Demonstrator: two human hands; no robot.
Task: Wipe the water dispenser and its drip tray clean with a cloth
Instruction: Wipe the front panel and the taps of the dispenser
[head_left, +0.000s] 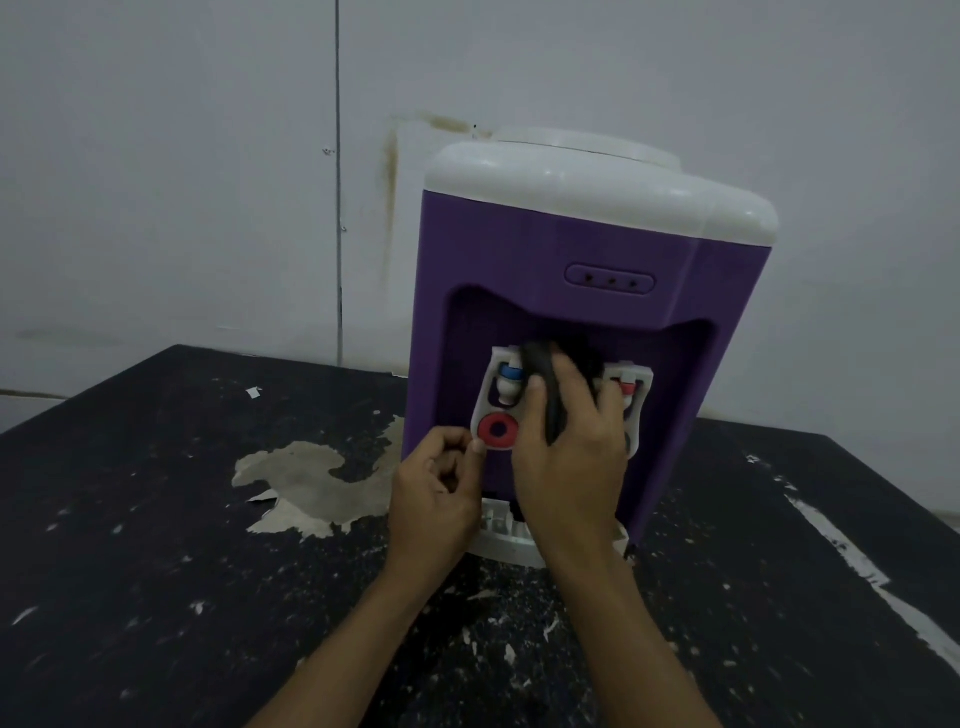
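A purple water dispenser (566, 249) with a white top stands on a black table. In its front recess sits a white tap panel (491, 400) with a blue tap, a red tap and a red ring. My right hand (569, 452) grips a dark cloth (545, 374) and presses it against the middle of the tap panel. My left hand (436, 493) has curled fingers, and its thumb and fingertips pinch the lower left corner of the panel. The white drip tray (506, 540) lies at the dispenser's foot, mostly hidden behind both hands.
The black table (156, 597) has worn patches and a large peeled spot left of the dispenser. A grey wall (182, 182) rises close behind, with a thin cable (338, 208) running down it. The table's right edge slants past the dispenser.
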